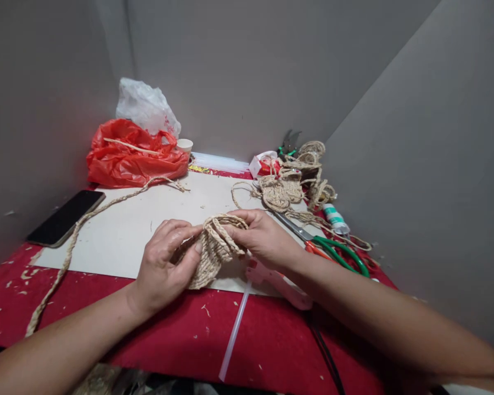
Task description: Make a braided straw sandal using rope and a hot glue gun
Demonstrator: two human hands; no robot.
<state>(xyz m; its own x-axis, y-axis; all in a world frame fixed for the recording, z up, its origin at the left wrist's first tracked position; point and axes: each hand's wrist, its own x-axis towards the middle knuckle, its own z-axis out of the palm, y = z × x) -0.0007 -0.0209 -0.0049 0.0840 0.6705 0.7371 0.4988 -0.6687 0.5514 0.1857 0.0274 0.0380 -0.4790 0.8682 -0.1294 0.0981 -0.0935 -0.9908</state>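
Observation:
Between my two hands is a woven straw piece [214,249] made of braided cord, with a looped braid along its top. My left hand [168,258] pinches its left edge between thumb and fingers. On the other side, my right hand [261,236] grips the looped braid near the top right, its fingertips partly hidden behind the cord. Below my right wrist lies a pink glue gun [280,282], a clear glue stick [235,332] poking out of it toward the table's front edge. Scissors [337,249] with green and orange handles rest beside my right forearm.
A white board [127,219] covers part of the red cloth [168,329]. A long braided cord [72,241] runs along the left, past a phone [66,218]. A red plastic bag [132,156] and paper cup [185,145] stand behind. More woven straw pieces [282,189] and a small bottle [335,218] lie right.

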